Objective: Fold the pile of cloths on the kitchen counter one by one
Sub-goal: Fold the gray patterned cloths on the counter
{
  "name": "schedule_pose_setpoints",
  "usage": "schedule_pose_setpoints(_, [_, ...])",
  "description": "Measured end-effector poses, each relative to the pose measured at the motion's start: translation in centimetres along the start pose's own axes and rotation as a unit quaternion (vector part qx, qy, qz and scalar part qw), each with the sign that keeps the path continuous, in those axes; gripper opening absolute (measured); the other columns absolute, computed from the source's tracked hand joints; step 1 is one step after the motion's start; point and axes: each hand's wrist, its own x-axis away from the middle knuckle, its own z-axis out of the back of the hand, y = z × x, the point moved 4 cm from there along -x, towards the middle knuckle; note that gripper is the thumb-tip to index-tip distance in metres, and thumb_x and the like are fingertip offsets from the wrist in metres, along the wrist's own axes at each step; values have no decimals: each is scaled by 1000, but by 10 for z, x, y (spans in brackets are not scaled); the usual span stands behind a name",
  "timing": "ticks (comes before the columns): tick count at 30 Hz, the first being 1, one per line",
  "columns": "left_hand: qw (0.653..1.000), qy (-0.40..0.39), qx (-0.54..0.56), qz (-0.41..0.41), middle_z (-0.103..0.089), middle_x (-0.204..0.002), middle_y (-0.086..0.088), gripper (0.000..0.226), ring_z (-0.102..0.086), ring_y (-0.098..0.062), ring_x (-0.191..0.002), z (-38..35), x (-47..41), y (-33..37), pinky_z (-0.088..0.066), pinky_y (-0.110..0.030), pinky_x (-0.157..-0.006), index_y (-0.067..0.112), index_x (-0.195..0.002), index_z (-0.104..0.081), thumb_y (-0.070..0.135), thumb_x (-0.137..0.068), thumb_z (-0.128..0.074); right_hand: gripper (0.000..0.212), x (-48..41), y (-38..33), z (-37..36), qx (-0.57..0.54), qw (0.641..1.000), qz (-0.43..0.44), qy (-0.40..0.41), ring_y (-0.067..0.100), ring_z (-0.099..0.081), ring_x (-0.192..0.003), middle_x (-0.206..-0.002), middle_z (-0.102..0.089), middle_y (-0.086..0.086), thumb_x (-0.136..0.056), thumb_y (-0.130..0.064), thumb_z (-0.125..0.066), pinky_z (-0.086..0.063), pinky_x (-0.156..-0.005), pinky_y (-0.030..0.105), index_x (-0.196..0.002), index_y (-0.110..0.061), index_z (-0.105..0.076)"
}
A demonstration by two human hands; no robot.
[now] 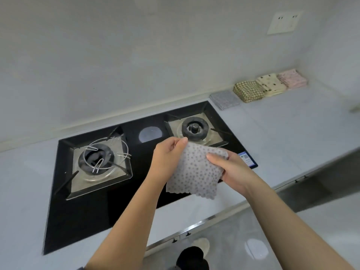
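Two burners sit in our glossy black glass hob [93, 211], and the left burner [96, 160] carries a thin bent wire ring [105, 152] over its square steel tray. Our left hand [167, 154] is raised over the hob's middle, thumb and curled fingers pinching the upper corner of the grey dotted cloth [196, 176]. That cloth is soft and roughly square with a wavy lower edge, and it hangs in the air above the hob's front right. Our right hand [233, 170] grips its right edge, thumb laid flat across the top and fingers tucked beneath. Farther right, on the pale smooth counter [282, 133] against the wall, lie four folded squares in a row: speckled grey [224, 99], olive check [248, 91], spotted cream [269, 84] and pink [292, 78].
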Motion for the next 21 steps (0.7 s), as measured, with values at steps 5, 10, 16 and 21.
schedule_pose_setpoints(5, [989, -112, 80, 59, -73, -91, 4, 16, -70, -15, -88, -73, -56, 9, -56, -31, -82, 17, -94, -71, 30, -92, -62, 25, -37, -28, 84, -33, 998, 12, 57, 20, -69, -104, -111, -72, 6, -93, -19, -60, -55, -87, 38, -116, -10, -63])
schedule_pose_setpoints(10, [996, -60, 6, 72, -56, -65, 5, 33, -52, -13, -65, -145, -130, 24, -40, -26, -66, 15, -69, -60, 34, -95, -56, 24, -87, -57, 159, -69, 995, -20, 62, 19, -69, -103, -111, -72, 8, -94, -19, -59, -55, -83, 33, -114, -8, -64])
schedule_pose_setpoints(16, [960, -177, 93, 198, -67, -85, -5, 22, -62, -15, -74, -200, -186, 43, -51, -27, -68, 11, -93, -69, 32, -90, -65, 34, -141, -79, 225, -230, 968, -25, 102, 26, -67, -106, -118, -68, 14, -94, -20, -58, -56, -83, 40, -124, -3, -58])
schedule_pose_setpoints(21, [930, -72, 268, 241, -67, -88, -7, 9, -64, -16, -77, -221, -231, 26, -54, -31, -77, 6, -94, -63, 11, -94, -56, 37, -196, -87, 261, -196, 977, -84, 23, 27, -63, -114, -124, -65, 15, -96, -15, -54, -55, -89, 37, -130, -2, -55])
